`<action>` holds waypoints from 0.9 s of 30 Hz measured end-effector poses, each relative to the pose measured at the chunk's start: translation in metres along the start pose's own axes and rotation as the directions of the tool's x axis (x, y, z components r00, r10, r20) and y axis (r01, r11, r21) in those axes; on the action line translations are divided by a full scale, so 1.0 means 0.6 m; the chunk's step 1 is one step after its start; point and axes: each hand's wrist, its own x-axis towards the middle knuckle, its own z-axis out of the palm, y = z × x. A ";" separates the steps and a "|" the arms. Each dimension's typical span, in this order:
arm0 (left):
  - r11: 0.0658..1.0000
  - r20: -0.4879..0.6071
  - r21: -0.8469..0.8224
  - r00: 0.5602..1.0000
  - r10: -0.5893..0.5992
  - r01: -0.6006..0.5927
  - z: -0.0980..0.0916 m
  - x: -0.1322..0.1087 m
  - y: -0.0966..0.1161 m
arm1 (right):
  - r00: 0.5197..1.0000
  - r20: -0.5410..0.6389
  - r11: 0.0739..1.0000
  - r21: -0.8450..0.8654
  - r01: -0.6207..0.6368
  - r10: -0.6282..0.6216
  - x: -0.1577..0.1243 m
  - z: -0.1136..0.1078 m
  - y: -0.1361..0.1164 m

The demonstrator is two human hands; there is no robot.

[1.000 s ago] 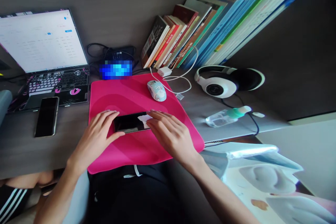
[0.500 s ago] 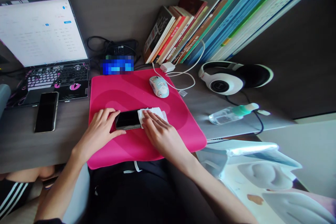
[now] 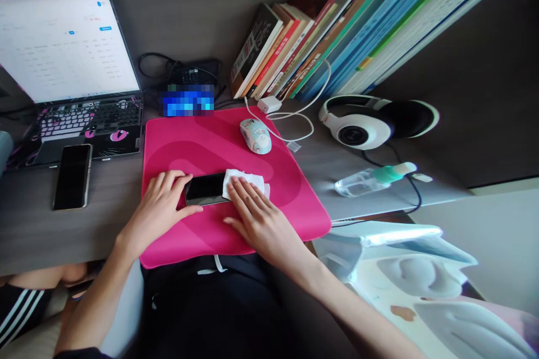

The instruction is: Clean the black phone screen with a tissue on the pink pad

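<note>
A black phone (image 3: 205, 188) lies screen-up on a pink mat (image 3: 202, 146). My left hand (image 3: 158, 210) rests on the phone's left end, thumb along its near edge and fingers over its far edge, holding it down. My right hand (image 3: 256, 219) lies flat, fingers stretched out and pressed on a white wipe (image 3: 248, 180) that covers the phone's right end.
A second dark phone (image 3: 72, 175) lies left of the mat in front of an open laptop (image 3: 67, 50). A patterned mouse (image 3: 255, 136), white charger cable (image 3: 290, 123), headphones (image 3: 370, 123) and a small clear bottle (image 3: 370, 179) lie to the right. Books (image 3: 337, 28) lean against the back wall.
My right hand has slid the white wipe rightward along the phone, so more of the wipe shows beyond the phone's right end. My left hand has stayed on the left end.
</note>
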 end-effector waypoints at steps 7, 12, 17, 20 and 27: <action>0.998 0.018 -0.062 1.000 -0.021 0.022 -0.002 0.000 0.001 | 0.999 -0.031 1.000 0.016 -0.025 0.026 -0.003 0.003 -0.008; 0.997 0.022 -0.072 0.999 -0.025 0.027 -0.002 -0.001 0.002 | 0.999 -0.001 0.998 0.057 -0.033 0.033 0.024 0.011 0.009; 0.998 0.007 -0.046 0.999 -0.034 0.035 -0.004 -0.002 0.009 | 0.999 0.012 0.998 0.058 -0.035 0.035 0.025 0.009 0.012; 0.997 0.004 -0.054 0.999 -0.052 0.052 -0.001 -0.002 0.010 | 1.000 0.012 0.999 0.026 -0.020 0.020 0.008 0.000 -0.001; 0.994 0.012 -0.098 0.999 -0.042 0.043 0.004 0.002 0.000 | 1.000 0.017 1.000 0.003 -0.008 0.008 0.001 -0.008 -0.008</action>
